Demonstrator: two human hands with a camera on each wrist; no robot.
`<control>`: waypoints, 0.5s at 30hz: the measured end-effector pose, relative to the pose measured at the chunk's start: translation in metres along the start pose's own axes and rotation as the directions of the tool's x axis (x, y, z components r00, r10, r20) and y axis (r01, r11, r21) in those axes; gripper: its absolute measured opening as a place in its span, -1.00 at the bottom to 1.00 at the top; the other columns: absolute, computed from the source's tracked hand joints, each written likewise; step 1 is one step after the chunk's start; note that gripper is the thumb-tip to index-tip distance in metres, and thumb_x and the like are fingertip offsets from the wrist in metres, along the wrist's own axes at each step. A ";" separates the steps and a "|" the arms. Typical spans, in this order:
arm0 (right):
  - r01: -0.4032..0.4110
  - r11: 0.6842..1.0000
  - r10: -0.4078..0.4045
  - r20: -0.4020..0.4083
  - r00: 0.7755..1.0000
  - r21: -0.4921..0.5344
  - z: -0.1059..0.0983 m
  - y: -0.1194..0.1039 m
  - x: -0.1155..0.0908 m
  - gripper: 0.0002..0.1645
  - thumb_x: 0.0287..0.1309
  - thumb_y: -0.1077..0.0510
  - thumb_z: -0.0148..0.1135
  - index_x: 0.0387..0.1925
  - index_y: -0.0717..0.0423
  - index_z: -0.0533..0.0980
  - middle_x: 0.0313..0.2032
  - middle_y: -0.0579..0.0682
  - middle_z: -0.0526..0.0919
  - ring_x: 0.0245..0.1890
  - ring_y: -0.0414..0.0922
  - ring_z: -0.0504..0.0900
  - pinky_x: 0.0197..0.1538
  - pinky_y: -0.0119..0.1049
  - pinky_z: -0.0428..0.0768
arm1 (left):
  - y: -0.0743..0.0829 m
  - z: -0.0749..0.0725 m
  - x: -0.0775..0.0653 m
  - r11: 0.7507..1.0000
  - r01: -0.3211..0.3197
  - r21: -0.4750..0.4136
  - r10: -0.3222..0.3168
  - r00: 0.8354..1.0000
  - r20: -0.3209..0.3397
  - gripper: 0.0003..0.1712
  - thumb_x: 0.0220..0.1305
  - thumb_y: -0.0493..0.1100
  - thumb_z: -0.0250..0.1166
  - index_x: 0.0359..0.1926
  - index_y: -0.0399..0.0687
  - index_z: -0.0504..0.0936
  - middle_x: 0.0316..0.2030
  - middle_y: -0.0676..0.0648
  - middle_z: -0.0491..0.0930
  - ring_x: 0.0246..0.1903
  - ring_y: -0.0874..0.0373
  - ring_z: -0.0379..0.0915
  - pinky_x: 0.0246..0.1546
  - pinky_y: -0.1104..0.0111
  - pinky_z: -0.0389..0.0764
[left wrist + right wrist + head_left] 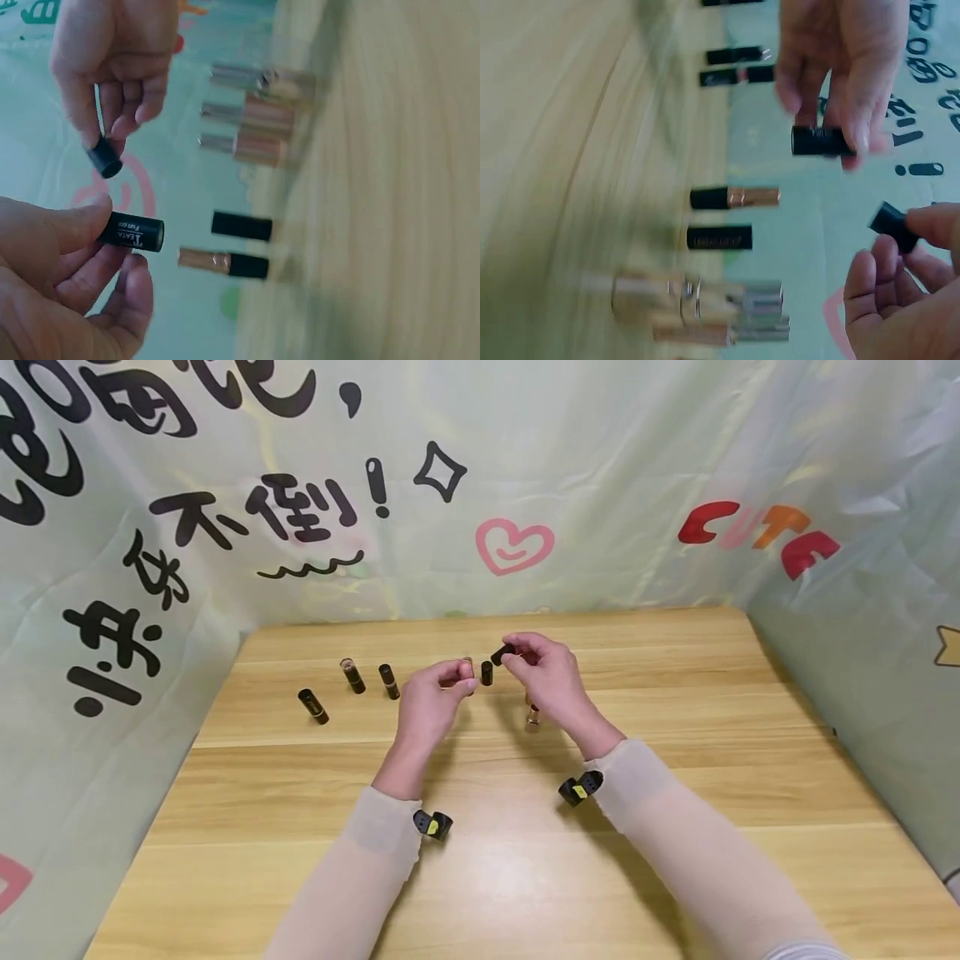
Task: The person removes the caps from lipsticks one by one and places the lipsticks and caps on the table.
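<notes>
My left hand (431, 702) pinches a black lipstick tube (135, 231) with white lettering between thumb and fingers. The tube's round end faces right in the left wrist view. Just across from it, my right hand (547, 681) grips a short black lipstick cap (894, 226), held tilted by the fingertips. The two pieces are apart, in the air above the table. Below and behind them stand a plain black tube (487, 673) and a lipstick with a copper top and black base (754, 196). In the head view, my left fingers partly cover the copper one.
Pinkish-gold tubes (532, 718) stand by my right hand, which partly hides them in the head view. Three dark lipsticks, including a black one (312, 706), stand to the left on the wooden table (480, 893). Printed cloth walls (615, 527) surround the back and sides.
</notes>
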State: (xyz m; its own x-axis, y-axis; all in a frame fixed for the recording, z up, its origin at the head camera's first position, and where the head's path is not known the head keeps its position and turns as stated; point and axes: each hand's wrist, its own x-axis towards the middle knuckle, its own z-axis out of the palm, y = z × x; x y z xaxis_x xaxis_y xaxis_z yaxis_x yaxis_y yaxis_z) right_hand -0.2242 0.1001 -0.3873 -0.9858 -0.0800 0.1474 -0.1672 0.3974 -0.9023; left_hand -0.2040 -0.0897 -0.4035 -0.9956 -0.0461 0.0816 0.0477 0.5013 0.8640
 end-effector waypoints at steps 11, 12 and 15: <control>0.216 0.789 -0.047 0.293 0.955 -0.576 0.018 -0.002 0.013 -0.79 0.36 0.19 0.40 0.00 0.05 0.68 -0.07 0.05 0.79 -0.09 0.03 0.77 -0.08 0.04 0.69 | -0.022 0.010 0.012 0.996 0.022 0.088 -0.025 0.999 0.036 -0.84 0.34 -0.24 0.49 -0.08 -0.07 0.80 -0.23 -0.01 0.79 -0.18 0.08 0.70 -0.03 0.20 0.69; 0.228 0.761 -0.040 0.306 0.951 -0.607 0.021 -0.001 0.014 -0.82 0.36 0.20 0.40 -0.03 0.03 0.69 -0.09 0.03 0.78 -0.11 0.03 0.76 -0.13 0.06 0.66 | -0.023 0.012 0.013 0.995 0.024 0.100 -0.028 0.999 0.042 -0.84 0.34 -0.25 0.49 -0.08 -0.08 0.80 -0.25 -0.01 0.78 -0.19 0.08 0.69 -0.04 0.21 0.68; 0.221 0.712 0.016 0.331 0.943 -0.666 0.026 -0.002 0.015 -0.87 0.36 0.22 0.35 -0.10 -0.02 0.68 -0.16 -0.01 0.77 -0.19 -0.01 0.72 -0.24 0.03 0.60 | -0.025 0.015 0.016 0.990 0.031 0.134 -0.039 0.997 0.061 -0.85 0.34 -0.28 0.47 -0.09 -0.08 0.79 -0.26 -0.02 0.75 -0.20 0.08 0.66 -0.05 0.22 0.67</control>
State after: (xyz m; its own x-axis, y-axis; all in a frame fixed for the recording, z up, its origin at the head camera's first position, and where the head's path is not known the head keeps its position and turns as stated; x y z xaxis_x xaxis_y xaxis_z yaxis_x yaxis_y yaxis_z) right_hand -0.2384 0.0745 -0.3938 -0.9284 -0.3715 -0.0098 -0.3463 0.8743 -0.3402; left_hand -0.2220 -0.0899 -0.4313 -0.9998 -0.0126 0.0171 0.0058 0.6113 0.7914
